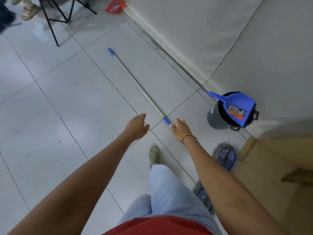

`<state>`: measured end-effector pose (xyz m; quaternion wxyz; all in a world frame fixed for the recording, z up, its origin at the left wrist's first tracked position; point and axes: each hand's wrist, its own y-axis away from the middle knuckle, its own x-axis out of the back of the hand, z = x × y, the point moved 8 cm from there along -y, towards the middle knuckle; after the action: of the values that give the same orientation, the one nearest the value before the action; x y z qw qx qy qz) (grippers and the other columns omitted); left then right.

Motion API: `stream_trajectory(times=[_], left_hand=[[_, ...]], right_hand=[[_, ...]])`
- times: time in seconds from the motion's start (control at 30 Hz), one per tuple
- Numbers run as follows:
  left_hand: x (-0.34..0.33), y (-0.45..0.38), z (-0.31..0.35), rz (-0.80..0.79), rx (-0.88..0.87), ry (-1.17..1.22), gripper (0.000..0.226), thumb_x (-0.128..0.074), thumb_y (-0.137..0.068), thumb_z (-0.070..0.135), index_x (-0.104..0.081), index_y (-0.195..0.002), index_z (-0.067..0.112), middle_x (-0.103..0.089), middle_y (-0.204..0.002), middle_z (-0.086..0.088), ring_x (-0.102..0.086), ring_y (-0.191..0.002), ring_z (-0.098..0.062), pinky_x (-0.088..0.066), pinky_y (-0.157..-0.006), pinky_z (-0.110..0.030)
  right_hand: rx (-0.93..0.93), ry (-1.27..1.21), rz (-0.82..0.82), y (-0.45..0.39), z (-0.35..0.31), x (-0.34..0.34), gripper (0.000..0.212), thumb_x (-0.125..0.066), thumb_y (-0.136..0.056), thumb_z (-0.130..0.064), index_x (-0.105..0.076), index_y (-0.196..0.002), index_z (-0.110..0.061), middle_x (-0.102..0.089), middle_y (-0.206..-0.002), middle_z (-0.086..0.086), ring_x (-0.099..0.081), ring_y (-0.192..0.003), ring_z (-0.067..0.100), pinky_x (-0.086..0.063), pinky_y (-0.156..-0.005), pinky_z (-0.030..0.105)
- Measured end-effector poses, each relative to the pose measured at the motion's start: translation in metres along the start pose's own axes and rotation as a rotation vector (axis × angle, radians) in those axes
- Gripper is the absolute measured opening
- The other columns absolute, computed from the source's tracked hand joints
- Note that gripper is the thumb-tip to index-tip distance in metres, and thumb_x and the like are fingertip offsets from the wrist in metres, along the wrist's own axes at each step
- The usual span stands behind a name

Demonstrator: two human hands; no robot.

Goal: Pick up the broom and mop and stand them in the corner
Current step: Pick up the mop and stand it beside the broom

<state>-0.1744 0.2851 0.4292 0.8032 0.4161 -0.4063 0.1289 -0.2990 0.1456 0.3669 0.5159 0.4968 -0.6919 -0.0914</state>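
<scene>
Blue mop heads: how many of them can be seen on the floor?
2. One mop head lies beside the cardboard box; another is partly hidden behind the right forearm. More may be hidden.

1. Mop handle (138, 85): a long silver-grey pole lying flat on the tiled floor, running diagonally, with a blue cap at its far end and a blue collar at its near end.
2. Mop head (225, 156): a blue pad fringed with grey yarn, flat on the floor; whether it joins the pole cannot be told.
</scene>
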Motion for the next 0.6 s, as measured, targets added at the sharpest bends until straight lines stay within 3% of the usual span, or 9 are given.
stream_trajectory(times=[0.17,0.33,0.6], left_hand=[[0.039,-0.056,-0.042,-0.06,0.011,-0.008,0.058,-0.046,-0.097,0.026,-0.026,-0.145,0.001,-0.043,-0.144,-0.019,-0.041,-0.133,-0.034,-0.035,-0.11,-0.042],[0.083,-0.111,-0.064,-0.076,-0.029,-0.07,0.058,-0.045,-0.096,0.025,-0.024,-0.146,0.003,-0.041,-0.148,-0.016,-0.04,-0.135,-0.032,-0.033,-0.112,-0.044],[0.112,-0.192,-0.106,-0.232,-0.153,-0.188,0.06,-0.047,-0.096,0.024,-0.024,-0.146,0.002,-0.037,-0.15,-0.017,-0.037,-0.137,-0.032,-0.032,-0.113,-0.043]], right_hand=[[-0.032,0.058,-0.098,-0.043,-0.046,0.0,0.045,-0.031,-0.098,-0.033,-0.042,-0.124,0.002,-0.048,-0.128,0.025,-0.043,-0.123,0.038,-0.038,-0.102,0.046],[-0.039,0.102,-0.077,-0.086,-0.09,0.014,0.039,-0.033,-0.098,-0.027,-0.047,-0.116,0.005,-0.052,-0.122,0.026,-0.047,-0.114,0.037,-0.039,-0.098,0.045],[-0.128,0.092,-0.016,-0.154,-0.148,0.029,0.043,-0.036,-0.096,-0.023,-0.035,-0.131,0.003,-0.048,-0.131,0.024,-0.044,-0.122,0.037,-0.038,-0.102,0.045]])
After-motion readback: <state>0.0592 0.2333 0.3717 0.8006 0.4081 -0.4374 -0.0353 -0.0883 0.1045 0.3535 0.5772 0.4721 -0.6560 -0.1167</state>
